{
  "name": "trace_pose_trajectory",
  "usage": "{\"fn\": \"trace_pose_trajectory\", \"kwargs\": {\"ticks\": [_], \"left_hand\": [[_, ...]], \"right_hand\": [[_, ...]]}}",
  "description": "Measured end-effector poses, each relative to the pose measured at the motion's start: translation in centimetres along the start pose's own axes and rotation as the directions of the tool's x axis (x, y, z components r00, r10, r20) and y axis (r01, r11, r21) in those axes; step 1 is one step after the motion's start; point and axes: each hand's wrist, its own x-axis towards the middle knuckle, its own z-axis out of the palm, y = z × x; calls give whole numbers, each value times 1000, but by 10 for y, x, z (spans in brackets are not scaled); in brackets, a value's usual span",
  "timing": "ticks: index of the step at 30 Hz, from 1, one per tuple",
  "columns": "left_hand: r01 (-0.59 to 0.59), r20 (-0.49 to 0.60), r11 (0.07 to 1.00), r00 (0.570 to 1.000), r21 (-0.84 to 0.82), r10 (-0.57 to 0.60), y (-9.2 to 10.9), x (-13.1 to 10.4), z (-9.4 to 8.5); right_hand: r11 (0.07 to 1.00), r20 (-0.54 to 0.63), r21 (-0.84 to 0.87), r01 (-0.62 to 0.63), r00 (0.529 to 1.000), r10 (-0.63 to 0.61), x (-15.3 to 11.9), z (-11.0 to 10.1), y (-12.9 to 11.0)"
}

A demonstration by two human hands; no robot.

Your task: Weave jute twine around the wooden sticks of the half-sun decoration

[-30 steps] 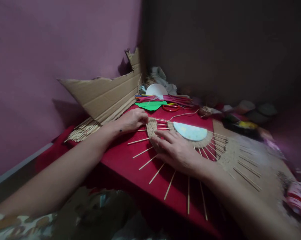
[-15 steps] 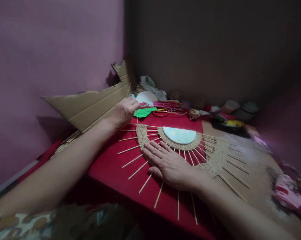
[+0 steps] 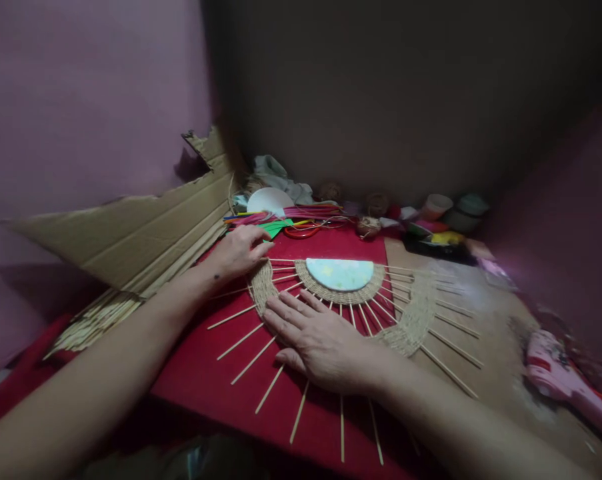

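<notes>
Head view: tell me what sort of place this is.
Probably a home craft corner: a half-woven sunburst of sticks and twine on a red board, a pink glue gun, and scissors among coloured scraps against the wall.

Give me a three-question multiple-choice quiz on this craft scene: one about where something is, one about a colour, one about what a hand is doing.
1. Where does the torn cardboard sheet stand?
A. left of the work
B. at the right edge
C. under the pale half-disc

2. What colour is the mat under the sticks?
A. blue
B. red
C. white

3. How is the right hand?
A. clenched in a fist
B. raised in the air
C. flat, palm down on the sticks

A: the sheet leans at the left wall.
B: red shows between the sticks.
C: its fingers lie spread over the spokes.
</notes>
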Motion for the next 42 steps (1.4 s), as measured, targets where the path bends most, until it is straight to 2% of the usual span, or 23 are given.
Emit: {"fn": "trace_pose_trajectory", "kwargs": {"ticks": [3, 6, 10, 15, 18, 25, 31, 37, 40, 42], "left_hand": [[-78, 127, 997, 989, -5, 78, -2, -2, 4], [-75, 208, 996, 975, -40, 82, -5, -4, 8], [49, 247, 992, 969, -116, -19, -5, -3, 10], [198, 309, 963, 941, -183, -135, -4, -2, 6], [254, 319, 952, 928, -170, -191, -5, -2, 4], [346, 262, 938, 908, -24, -328, -3, 3, 3], [312, 229, 949, 921, 51, -316, 1, 4, 8], [136, 214, 991, 968, -5, -131, -10, 0, 13], [69, 213, 997, 975, -35, -60, -13, -1, 11], [67, 230, 995, 972, -71, -49, -13, -1, 6]], "right_hand": [[1000, -21, -5, 6, 1000, -6, -1, 0, 0], [999, -54, -44, 14, 998, -17, -1, -2, 0], [992, -84, -125, 15, 996, -26, -5, -12, -2], [992, -96, -108, -68, 994, 58, -18, -29, -12], [988, -98, -115, -98, 991, 87, -24, -31, -12], [986, -81, -103, -134, 989, 126, -27, -34, 2], [984, -93, -56, -167, 982, 162, -33, -30, 8], [984, -115, -14, -179, 978, 177, -41, -25, 9], [982, -135, -20, -186, 974, 181, -39, -23, 8], [982, -142, -19, -190, 972, 186, -38, -21, 8]]}}
